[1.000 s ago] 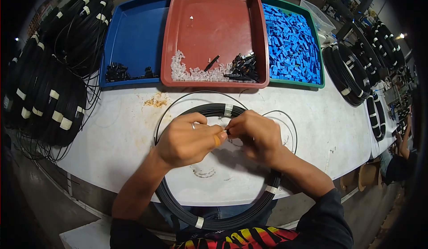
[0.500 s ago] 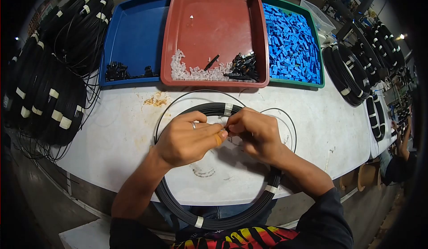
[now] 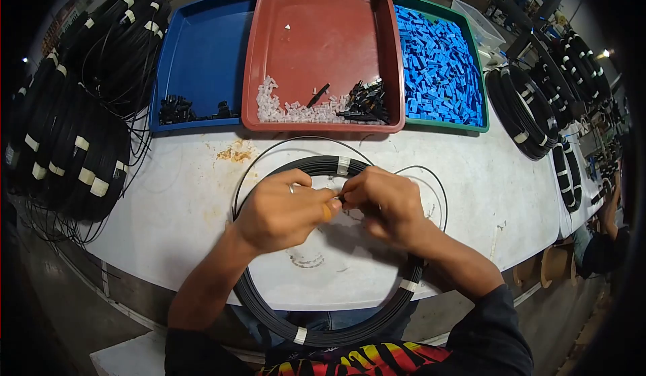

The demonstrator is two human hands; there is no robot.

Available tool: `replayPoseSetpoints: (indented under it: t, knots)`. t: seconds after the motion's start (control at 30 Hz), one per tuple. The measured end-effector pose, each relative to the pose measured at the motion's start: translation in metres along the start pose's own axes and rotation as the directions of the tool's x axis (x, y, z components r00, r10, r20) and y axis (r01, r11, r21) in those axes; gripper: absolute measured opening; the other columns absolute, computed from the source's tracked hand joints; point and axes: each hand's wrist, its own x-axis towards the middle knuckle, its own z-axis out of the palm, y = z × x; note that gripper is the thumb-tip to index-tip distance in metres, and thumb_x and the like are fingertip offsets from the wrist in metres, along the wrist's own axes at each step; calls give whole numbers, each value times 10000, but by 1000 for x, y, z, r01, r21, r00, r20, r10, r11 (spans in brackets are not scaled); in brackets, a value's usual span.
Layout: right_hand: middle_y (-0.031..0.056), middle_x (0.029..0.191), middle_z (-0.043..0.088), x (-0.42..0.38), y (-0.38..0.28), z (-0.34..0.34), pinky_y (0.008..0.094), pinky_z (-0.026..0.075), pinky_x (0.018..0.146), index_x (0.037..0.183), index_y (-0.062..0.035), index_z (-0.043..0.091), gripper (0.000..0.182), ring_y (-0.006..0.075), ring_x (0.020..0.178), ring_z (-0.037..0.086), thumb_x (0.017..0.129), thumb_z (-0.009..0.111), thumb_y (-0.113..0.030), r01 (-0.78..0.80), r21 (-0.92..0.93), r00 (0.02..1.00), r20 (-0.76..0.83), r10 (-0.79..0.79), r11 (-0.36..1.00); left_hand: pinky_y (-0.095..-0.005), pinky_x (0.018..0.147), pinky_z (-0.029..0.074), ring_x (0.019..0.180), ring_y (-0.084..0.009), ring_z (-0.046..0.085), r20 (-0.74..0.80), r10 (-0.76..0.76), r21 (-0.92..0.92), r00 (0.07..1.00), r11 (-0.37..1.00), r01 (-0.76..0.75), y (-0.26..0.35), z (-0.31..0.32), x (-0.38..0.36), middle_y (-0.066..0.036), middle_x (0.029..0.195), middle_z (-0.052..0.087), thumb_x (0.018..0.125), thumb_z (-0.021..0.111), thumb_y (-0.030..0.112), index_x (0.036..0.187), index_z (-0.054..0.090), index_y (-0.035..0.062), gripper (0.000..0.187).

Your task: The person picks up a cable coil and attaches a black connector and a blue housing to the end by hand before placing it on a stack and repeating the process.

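My left hand [image 3: 279, 211] and my right hand [image 3: 390, 202] meet above the upper part of a coil of black cable [image 3: 252, 295]. Both are closed, thumbs and fingers pinched around a small black part [image 3: 341, 198], mostly covered by the fingertips. Its exact kind cannot be made out. A ring and a tan bandage show on my left hand's fingers. White tape bands bind the coil, which lies on the white table [image 3: 168, 221] and overhangs its front edge. Loose cable [image 3: 296, 139] arcs out behind my hands and to the right.
Behind the coil stand a blue tray [image 3: 208, 53] with black parts, a red tray [image 3: 323, 33] with clear and black pieces, and a green tray [image 3: 481, 93] full of blue clips. Taped cable coils [image 3: 67, 147] pile up at left; more coils [image 3: 521, 114] lie at right.
My hands stay pinched together at nearly the same spot. The right hand's fingers have shifted slightly around the small part.
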Motion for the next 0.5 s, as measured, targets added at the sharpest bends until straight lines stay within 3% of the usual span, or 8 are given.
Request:
replayPoseSetpoints:
  t: [0.03, 0.07, 0.23, 0.3, 0.4, 0.43, 0.47, 0.5]
  knots:
    - [149, 905, 693, -5, 4, 4, 374, 561, 686, 851, 24, 612, 264, 291, 801, 690, 611, 667, 121, -199, 179, 980, 35, 196, 963, -308, 612, 542, 619, -167, 669, 50, 216, 228, 975, 948, -221, 0, 0, 1, -79, 790, 744, 788, 809, 37, 767, 723, 5, 95]
    - [142, 897, 703, -8, 7, 8, 381, 564, 692, 866, 22, 621, 281, 292, 803, 696, 615, 648, 145, -387, 342, 921, 108, 373, 856, -308, 612, 542, 619, -167, 669, 49, 212, 231, 976, 948, -218, -1, -1, 1, -79, 790, 744, 788, 809, 37, 767, 723, 5, 95]
    - [153, 898, 706, 1, 4, 6, 374, 561, 684, 857, 34, 630, 237, 279, 798, 696, 644, 674, 128, -191, 174, 979, -31, 199, 966, -304, 612, 546, 628, -179, 685, -39, 58, 70, 998, 996, -55, -3, 2, -2, -105, 802, 758, 753, 831, -6, 810, 734, 7, 113]
    - [165, 908, 690, 4, 6, 4, 378, 555, 676, 865, 44, 636, 207, 276, 780, 680, 672, 705, 70, 144, -97, 983, -103, -153, 985, -291, 621, 553, 637, -184, 687, -70, -120, -59, 990, 991, 116, 2, 0, -1, -103, 778, 760, 699, 868, -21, 816, 744, -4, 172]
    - [172, 912, 674, 5, 2, 6, 387, 548, 670, 867, 50, 641, 189, 276, 768, 663, 696, 713, 14, 243, -225, 960, -85, -268, 944, -289, 600, 547, 615, -178, 670, -64, -200, -163, 978, 969, 188, 4, 1, -2, -101, 787, 753, 740, 838, 1, 805, 739, -4, 119]
    - [164, 917, 689, 5, 1, 5, 376, 549, 655, 850, 38, 630, 203, 281, 764, 675, 666, 712, 59, 187, -197, 977, -68, -204, 962, -289, 600, 547, 615, -178, 670, -61, -200, -163, 978, 969, 188, 2, 1, -3, -101, 787, 753, 740, 838, 1, 805, 739, -4, 119]
    - [164, 917, 689, 3, 0, 5, 376, 549, 655, 850, 38, 630, 203, 281, 764, 675, 666, 712, 59, 185, -199, 977, -69, -202, 962, -285, 603, 545, 613, -172, 662, -43, 7, 13, 999, 1000, -7, -2, 1, -4, -100, 799, 749, 758, 817, 10, 802, 736, -1, 93]
    - [160, 919, 696, 0, -1, 4, 369, 551, 649, 849, 33, 625, 216, 285, 768, 685, 653, 704, 80, -56, 46, 998, -37, 58, 997, -280, 606, 544, 611, -165, 653, 10, 208, 182, 978, 961, -207, -4, 2, -4, -100, 811, 744, 775, 796, 18, 798, 733, 2, 69]
